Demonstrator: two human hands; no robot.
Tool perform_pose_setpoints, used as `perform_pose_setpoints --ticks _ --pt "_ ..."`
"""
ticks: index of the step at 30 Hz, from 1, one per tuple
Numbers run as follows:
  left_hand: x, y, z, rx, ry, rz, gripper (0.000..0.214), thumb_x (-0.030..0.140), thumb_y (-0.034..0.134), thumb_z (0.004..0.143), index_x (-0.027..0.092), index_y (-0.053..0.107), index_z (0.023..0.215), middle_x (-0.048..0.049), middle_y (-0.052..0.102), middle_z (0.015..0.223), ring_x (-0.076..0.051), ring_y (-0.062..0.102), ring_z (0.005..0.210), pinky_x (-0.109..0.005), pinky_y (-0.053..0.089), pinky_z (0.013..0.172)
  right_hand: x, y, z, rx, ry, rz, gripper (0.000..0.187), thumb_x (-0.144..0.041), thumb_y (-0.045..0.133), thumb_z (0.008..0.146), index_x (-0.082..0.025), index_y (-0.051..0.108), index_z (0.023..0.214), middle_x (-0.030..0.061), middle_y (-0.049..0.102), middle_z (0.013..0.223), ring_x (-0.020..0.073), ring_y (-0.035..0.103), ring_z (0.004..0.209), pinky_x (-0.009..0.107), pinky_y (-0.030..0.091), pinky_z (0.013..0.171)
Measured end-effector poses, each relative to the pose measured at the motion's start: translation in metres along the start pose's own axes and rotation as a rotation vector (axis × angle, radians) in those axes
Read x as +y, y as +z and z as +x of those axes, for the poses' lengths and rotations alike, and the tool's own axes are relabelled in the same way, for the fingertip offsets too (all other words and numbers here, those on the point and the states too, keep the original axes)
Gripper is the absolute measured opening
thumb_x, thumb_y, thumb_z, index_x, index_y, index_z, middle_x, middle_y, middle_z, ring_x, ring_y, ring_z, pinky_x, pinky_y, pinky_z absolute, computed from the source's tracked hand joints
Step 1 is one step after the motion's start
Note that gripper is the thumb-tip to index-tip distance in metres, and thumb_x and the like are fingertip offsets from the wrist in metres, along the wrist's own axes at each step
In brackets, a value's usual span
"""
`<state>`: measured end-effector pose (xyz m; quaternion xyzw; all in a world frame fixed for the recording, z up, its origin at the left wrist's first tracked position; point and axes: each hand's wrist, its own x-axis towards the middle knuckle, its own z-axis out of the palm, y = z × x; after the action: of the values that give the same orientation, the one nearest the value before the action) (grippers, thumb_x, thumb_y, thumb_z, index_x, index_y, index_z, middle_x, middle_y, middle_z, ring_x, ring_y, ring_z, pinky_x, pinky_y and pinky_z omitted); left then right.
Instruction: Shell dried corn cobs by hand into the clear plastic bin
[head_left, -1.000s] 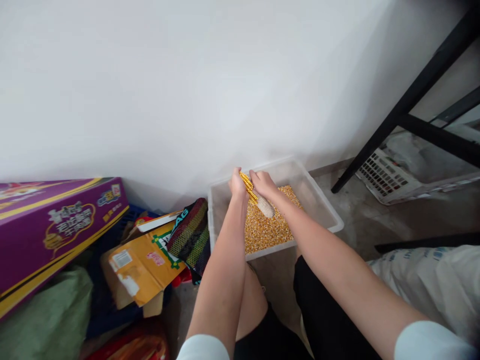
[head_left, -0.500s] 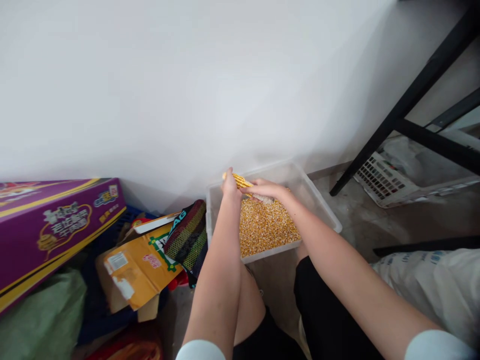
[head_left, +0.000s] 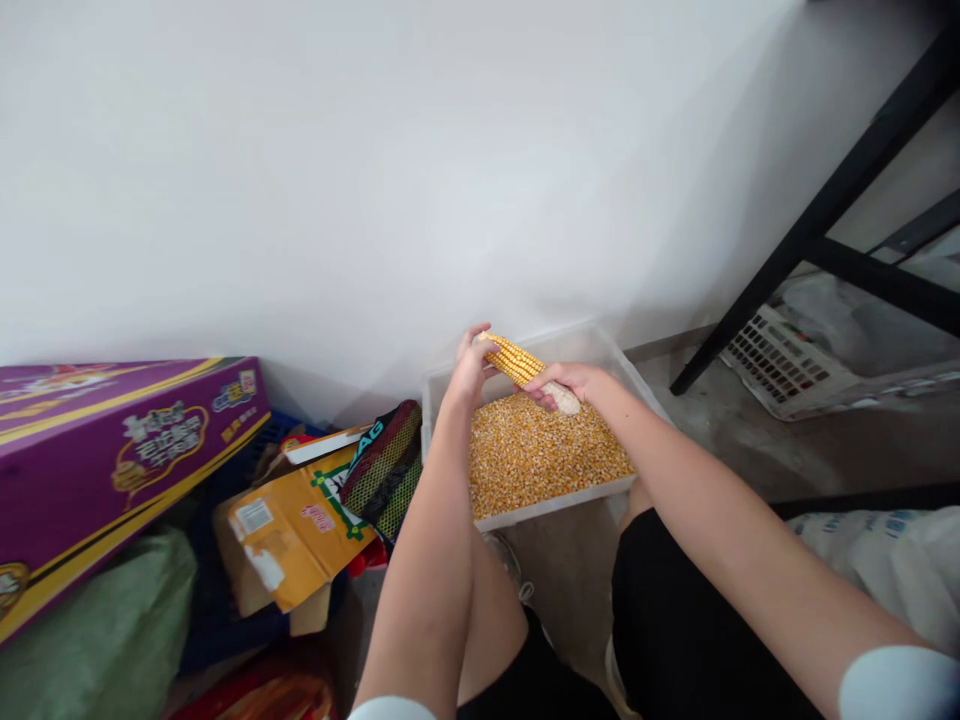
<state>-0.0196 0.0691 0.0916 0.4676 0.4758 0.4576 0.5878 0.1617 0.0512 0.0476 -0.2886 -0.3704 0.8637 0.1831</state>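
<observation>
Both hands hold a corn cob (head_left: 519, 362) above a clear plastic bin (head_left: 551, 508). Yellow kernels still cover most of the cob, while its lower right end is bare and whitish. My left hand (head_left: 471, 365) grips the far left tip, fingers curled around it. Closed about the part where kernels meet bare cob is my right hand (head_left: 571, 380); some of its fingers are hidden beneath the cob. Loose corn kernels (head_left: 544, 455) make a broad layer in the bin below.
A purple carton (head_left: 135, 440) and a torn yellow cardboard box (head_left: 289, 540) lie at the left, beside a mesh bag (head_left: 386, 475). On the right are a black table leg (head_left: 750, 310), a white basket (head_left: 772, 360) and a white sack (head_left: 892, 560). The wall (head_left: 450, 160) rises behind the bin.
My right hand has moved to the right, away from my left hand, and more of the cob now shows between them. The view has shifted slightly.
</observation>
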Motion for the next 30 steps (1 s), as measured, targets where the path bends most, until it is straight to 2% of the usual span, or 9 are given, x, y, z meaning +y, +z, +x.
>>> perform_pose_setpoints --ticks 5,9,15,17,19,22,24,27,30 --pt "-0.004 -0.004 -0.011 -0.147 0.231 0.462 0.071 0.011 0.056 0.056 0.023 0.042 0.125 -0.0086 0.049 0.115 -0.023 0.052 0.101 -0.040 0.046 0.085 0.002 -0.013 -0.012 -0.011 0.031 -0.020 0.028 -0.019 0.066 0.068 -0.013 0.052 0.091 -0.0038 0.048 0.056 0.0059 0.041 0.043 0.017 0.035 0.038" --pt "-0.009 -0.004 -0.019 -0.083 0.500 0.887 0.086 0.005 0.060 0.053 0.021 0.035 0.134 -0.0134 0.036 0.130 -0.028 0.042 0.116 -0.042 0.038 0.098 0.000 -0.012 -0.021 -0.002 0.077 -0.024 0.025 -0.017 0.063 0.070 -0.011 0.052 0.091 -0.0034 0.046 0.055 0.0060 0.040 0.043 0.017 0.033 0.038" --pt "0.005 0.008 -0.037 -0.040 0.616 1.242 0.079 0.006 0.060 0.062 0.024 0.035 0.134 -0.0145 0.029 0.140 -0.034 0.029 0.128 -0.051 0.031 0.100 -0.002 -0.008 -0.025 0.040 0.079 -0.053 0.022 -0.018 0.061 0.072 -0.011 0.055 0.092 -0.0034 0.047 0.054 0.0064 0.040 0.043 0.017 0.033 0.040" --pt "0.009 0.014 -0.043 -0.082 0.680 1.338 0.069 0.007 0.061 0.063 0.024 0.043 0.127 -0.0130 0.035 0.137 -0.036 0.022 0.131 -0.055 0.023 0.103 -0.002 -0.005 -0.026 0.034 0.110 -0.083 0.022 -0.020 0.060 0.073 -0.011 0.056 0.092 -0.0031 0.048 0.053 0.0069 0.041 0.042 0.018 0.034 0.040" --pt "0.007 0.020 -0.047 -0.172 0.710 1.390 0.052 0.009 0.063 0.065 0.023 0.052 0.113 -0.0130 0.047 0.126 -0.035 0.026 0.130 -0.055 0.020 0.104 -0.001 -0.001 -0.027 0.018 0.177 -0.131 0.022 -0.025 0.059 0.075 -0.011 0.057 0.092 -0.0013 0.052 0.055 0.0079 0.044 0.043 0.019 0.036 0.041" --pt "-0.003 0.023 -0.049 -0.281 0.674 1.476 0.027 0.012 0.059 0.069 0.019 0.056 0.096 -0.0124 0.058 0.098 -0.032 0.047 0.110 -0.049 0.030 0.096 -0.001 0.005 -0.027 0.011 0.236 -0.187 0.033 -0.042 0.054 0.082 -0.011 0.059 0.091 0.0067 0.063 0.069 0.0124 0.056 0.054 0.022 0.045 0.048" --pt "-0.010 0.024 -0.050 -0.278 0.646 1.575 0.022 0.011 0.054 0.073 0.016 0.055 0.094 -0.0122 0.058 0.089 -0.029 0.053 0.094 -0.044 0.036 0.085 0.001 0.008 -0.024 0.043 0.219 -0.195 0.050 -0.059 0.043 0.084 -0.013 0.059 0.089 0.0106 0.066 0.078 0.0160 0.060 0.061 0.025 0.048 0.052" --pt "-0.017 0.025 -0.052 -0.250 0.686 1.700 0.021 0.008 0.046 0.076 0.013 0.054 0.095 -0.0130 0.057 0.089 -0.027 0.052 0.089 -0.039 0.037 0.077 0.008 0.010 -0.016 0.179 0.181 -0.199 0.070 -0.074 0.024 0.081 -0.014 0.059 0.084 0.0120 0.066 0.076 0.0178 0.060 0.057 0.028 0.049 0.049" --pt "-0.017 0.025 -0.054 -0.241 0.772 1.762 0.021 0.007 0.038 0.081 0.012 0.054 0.095 -0.0130 0.055 0.089 -0.027 0.050 0.089 -0.038 0.035 0.075 0.020 0.009 -0.006 0.402 0.056 -0.307 0.070 -0.075 0.022 0.081 -0.015 0.057 0.080 0.0092 0.062 0.065 0.0163 0.056 0.048 0.027 0.046 0.042"
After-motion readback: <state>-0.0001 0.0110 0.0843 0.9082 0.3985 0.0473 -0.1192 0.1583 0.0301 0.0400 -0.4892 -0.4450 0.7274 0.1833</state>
